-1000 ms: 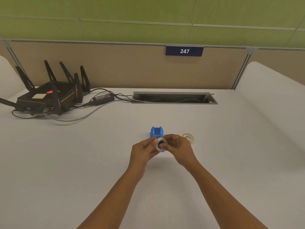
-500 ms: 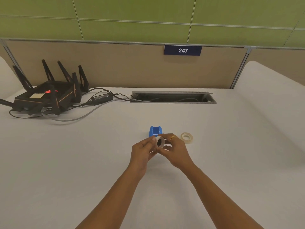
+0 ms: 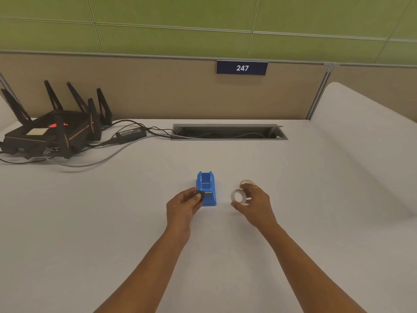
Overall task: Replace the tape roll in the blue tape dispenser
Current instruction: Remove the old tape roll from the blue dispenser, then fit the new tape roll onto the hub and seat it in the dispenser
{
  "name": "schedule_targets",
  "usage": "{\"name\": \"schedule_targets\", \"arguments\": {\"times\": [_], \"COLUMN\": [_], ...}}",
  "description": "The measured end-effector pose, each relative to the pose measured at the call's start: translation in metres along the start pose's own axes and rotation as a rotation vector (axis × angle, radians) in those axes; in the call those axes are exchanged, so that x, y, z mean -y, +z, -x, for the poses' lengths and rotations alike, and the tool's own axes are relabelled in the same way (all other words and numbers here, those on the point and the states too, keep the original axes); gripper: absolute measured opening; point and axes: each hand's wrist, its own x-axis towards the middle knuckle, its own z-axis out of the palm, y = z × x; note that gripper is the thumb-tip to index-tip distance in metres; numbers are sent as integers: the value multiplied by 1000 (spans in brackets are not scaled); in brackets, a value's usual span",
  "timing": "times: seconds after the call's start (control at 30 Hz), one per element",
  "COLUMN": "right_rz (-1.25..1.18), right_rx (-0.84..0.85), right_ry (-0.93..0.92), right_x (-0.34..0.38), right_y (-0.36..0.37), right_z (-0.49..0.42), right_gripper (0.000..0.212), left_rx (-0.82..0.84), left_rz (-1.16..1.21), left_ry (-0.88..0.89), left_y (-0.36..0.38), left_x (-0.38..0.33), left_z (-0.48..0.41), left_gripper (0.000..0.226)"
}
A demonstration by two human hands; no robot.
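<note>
The blue tape dispenser [image 3: 207,187] stands on the white desk with its cradle empty. My left hand [image 3: 184,205] pinches a small black spool hub [image 3: 200,195] just left of the dispenser's near end. My right hand [image 3: 253,203] holds a whitish tape roll [image 3: 237,196] to the right of the dispenser, a little above the desk. A second tape roll [image 3: 246,182] lies flat on the desk just behind my right fingers, partly hidden by them.
A black router [image 3: 53,129] with upright antennas sits at the back left, with its power brick [image 3: 130,133] and cables running to a recessed cable tray [image 3: 228,131]. A beige partition with a "247" sign [image 3: 242,68] closes the back.
My hands were together holding the roll with the hub in it. They have moved apart: the hub stays in my left hand, the roll has gone right in my right hand.
</note>
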Motion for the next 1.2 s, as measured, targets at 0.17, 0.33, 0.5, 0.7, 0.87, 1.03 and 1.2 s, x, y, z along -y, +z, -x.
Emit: {"name": "schedule_targets", "arguments": {"times": [0.17, 0.33, 0.5, 0.7, 0.87, 1.03, 1.2], "right_rz": [180, 224, 217, 288, 425, 487, 339], "right_rx": [-61, -70, -65, -55, 2, 4, -41], "right_ry": [171, 231, 241, 134, 116, 117, 117], "right_x": [-29, -38, -38, -29, -22, -18, -15], "right_y": [-13, -17, -15, -6, 0, 3, 5], "right_z": [-8, -20, -28, -34, -43, -49, -46], "right_gripper": [39, 49, 60, 64, 61, 47, 51], "left_rx": [-12, 2, -3, -4, 3, 8, 10], "left_rz": [-16, -37, -53, -64, -61, -64, -100], "left_ry": [-8, -12, -11, -25, -32, -32, -41], "left_y": [1, 4, 3, 2, 0, -3, -4], "left_x": [1, 1, 1, 1, 3, 4, 3], "left_z": [2, 2, 2, 0, 1, 1, 1], "left_gripper": [22, 26, 23, 23, 23, 24, 19]}}
